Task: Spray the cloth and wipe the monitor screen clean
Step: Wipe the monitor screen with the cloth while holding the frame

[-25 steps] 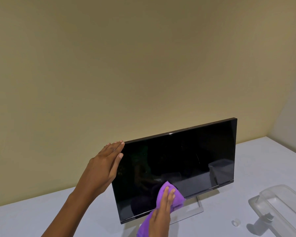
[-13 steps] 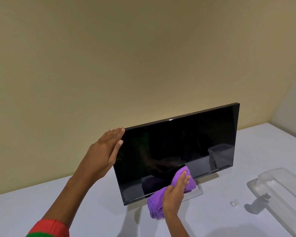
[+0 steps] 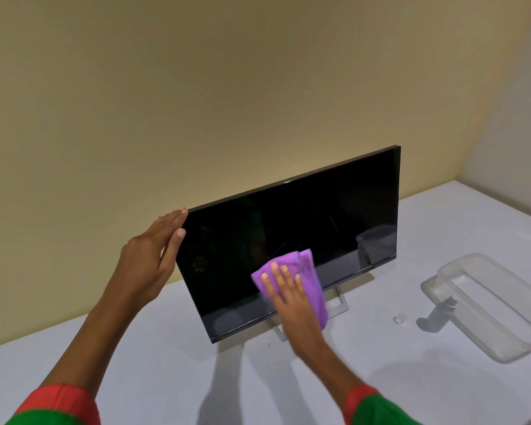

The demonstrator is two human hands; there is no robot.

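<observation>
A black monitor (image 3: pixel 304 222) stands on a metal stand (image 3: pixel 341 305) on a white table, its screen dark. My left hand (image 3: pixel 149 259) rests with straight fingers against the monitor's upper left edge. My right hand (image 3: pixel 288 289) presses a purple cloth (image 3: pixel 311 277) flat against the lower middle of the screen, fingers spread and straight. Part of the cloth hangs below my palm over the bottom bezel. A spray bottle (image 3: pixel 448 302) with a clear body stands to the right of the monitor, beside the tray.
A clear plastic tray (image 3: pixel 503 342) lies at the right on the white table (image 3: pixel 135 363). A small clear cap (image 3: pixel 399 319) sits between the monitor stand and the tray. A beige wall rises close behind the monitor.
My right hand and the cloth have slid up along the lower screen, fingers now spread flat. The camera has tilted down, so more table and both sleeves show. My left hand stays on the edge.
</observation>
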